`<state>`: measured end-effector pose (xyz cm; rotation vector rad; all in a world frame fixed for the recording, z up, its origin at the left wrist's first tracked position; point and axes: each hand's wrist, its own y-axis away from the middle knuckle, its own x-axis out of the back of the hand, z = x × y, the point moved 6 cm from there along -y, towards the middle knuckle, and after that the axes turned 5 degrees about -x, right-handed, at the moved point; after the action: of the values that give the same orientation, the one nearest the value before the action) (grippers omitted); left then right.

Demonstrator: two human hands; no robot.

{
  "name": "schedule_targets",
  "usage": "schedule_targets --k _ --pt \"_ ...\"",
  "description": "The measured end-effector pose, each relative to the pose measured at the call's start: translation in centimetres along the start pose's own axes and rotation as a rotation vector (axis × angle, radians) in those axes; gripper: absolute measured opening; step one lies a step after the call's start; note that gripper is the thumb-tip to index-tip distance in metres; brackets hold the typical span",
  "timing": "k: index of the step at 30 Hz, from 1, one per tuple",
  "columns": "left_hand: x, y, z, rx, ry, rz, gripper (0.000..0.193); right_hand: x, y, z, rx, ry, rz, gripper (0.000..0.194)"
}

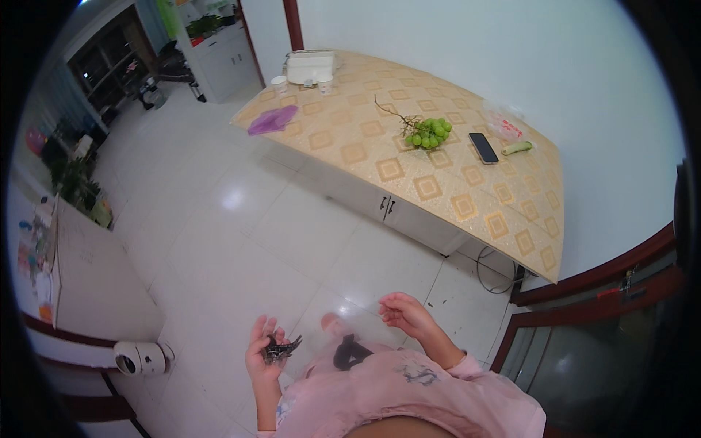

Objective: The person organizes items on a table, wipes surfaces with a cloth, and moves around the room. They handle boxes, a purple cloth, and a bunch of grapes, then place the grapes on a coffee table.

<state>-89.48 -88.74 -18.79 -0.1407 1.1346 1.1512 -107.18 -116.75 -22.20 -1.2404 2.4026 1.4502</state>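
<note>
My left hand (264,350) is at the lower middle, over the tiled floor, with a dark claw hair clip (280,349) held against the palm by its fingers. Right of it, my right hand (404,313) hangs in the air with nothing in it, its fingers loosely curved and apart. Ahead stands a long table (361,153) with a patterned cover. On it lie a bunch of green grapes (430,133) with bare stems, a dark-screened phone (483,148), a pale green elongated fruit or vegetable (516,148) and a clear plastic bag (505,125).
Paper cups (325,86), a white container (310,67) and a purple cloth or bag (273,120) are at the table's far left. A cable (493,290) loops by its right end. A glass door (575,356) is at right, a white cylindrical object (141,358) at lower left.
</note>
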Motion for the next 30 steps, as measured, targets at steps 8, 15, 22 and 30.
schedule_targets --k 8,15,22,30 --pt "-7.4 -10.3 -1.1 0.253 -0.173 -0.206 0.033 -6.7 -6.1 -8.9 0.123 0.024 -0.095 0.015" --pt "-13.9 -18.3 -6.6 0.481 -0.255 -0.083 0.039 1.5 -11.5 -14.3 0.181 0.051 0.155 0.016" --pt "-22.0 -26.3 -10.5 0.372 -0.485 -0.021 0.014 11.1 -20.4 -30.2 0.603 0.471 0.621 0.016" --pt "-32.7 -35.0 -16.5 0.360 -0.538 -0.166 0.011 12.8 -16.9 -47.9 1.180 1.010 1.054 0.024"
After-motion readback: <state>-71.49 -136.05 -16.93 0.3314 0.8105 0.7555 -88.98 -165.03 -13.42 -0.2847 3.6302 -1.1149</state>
